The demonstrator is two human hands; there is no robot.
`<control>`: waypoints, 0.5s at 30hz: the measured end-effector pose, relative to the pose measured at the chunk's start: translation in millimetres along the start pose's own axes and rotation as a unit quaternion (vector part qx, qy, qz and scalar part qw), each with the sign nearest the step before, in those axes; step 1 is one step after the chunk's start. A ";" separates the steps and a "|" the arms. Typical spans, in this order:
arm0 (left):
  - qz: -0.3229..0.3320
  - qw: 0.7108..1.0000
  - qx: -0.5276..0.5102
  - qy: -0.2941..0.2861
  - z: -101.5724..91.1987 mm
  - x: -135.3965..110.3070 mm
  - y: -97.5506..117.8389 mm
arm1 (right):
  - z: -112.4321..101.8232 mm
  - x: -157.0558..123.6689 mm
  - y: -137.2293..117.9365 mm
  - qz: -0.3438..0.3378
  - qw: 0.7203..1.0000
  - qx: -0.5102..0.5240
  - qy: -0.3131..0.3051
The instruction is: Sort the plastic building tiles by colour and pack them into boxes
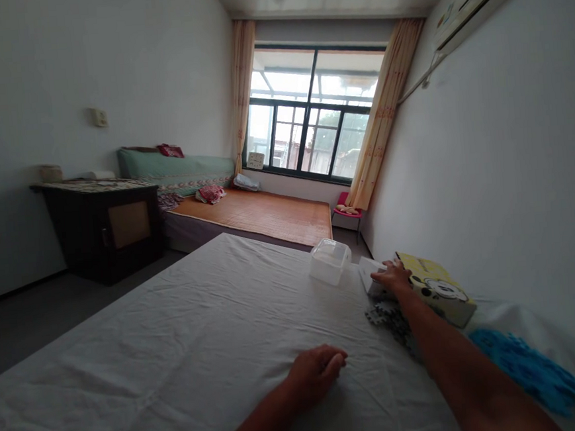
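Observation:
My left hand (317,372) rests on the white cloth near the middle, fingers curled together, with nothing visible in it. Stretched out farther to the right, my right hand (393,277) has its fingers bent over a small whitish box (370,274), which it partly hides. Right beside that hand lies a yellow box (434,280) with a black-and-white cartoon print. A clear plastic container (330,262) stands to the left of the whitish box. Beneath my right forearm is a pile of grey jigsaw-edged pieces (387,312), partly covered by the arm.
Blue jigsaw-edged pieces (533,369) are heaped at the right, near the wall. White cloth (154,359) covers the table. Beyond its far edge are a bed with a brown mat (267,210), a dark cabinet (104,236) and a red chair (347,207) below the window.

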State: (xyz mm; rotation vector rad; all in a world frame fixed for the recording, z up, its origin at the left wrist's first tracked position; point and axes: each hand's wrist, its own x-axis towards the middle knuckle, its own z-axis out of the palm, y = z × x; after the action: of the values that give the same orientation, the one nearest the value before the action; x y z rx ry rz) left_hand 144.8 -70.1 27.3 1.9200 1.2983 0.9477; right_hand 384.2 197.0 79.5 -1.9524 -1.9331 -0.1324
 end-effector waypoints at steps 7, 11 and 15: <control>0.001 1.000 -0.015 -0.011 -0.2 1.6 -3.0 | -33.0 -6.9 -3.2 -0.026 0.999 0.033 0.017; 0.004 0.998 -0.060 0.011 1.9 4.7 -7.9 | -66.1 -37.1 7.8 -0.076 0.995 0.050 0.035; -0.010 0.990 -0.128 0.053 0.8 7.7 -10.1 | -108.3 -101.2 22.8 -0.154 0.978 0.124 0.064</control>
State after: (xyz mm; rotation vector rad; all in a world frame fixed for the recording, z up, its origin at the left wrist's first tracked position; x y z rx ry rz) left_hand 142.5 -59.7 20.4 1.6767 1.1866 1.1595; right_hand 423.8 66.0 140.8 -1.4434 -2.0442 -0.0927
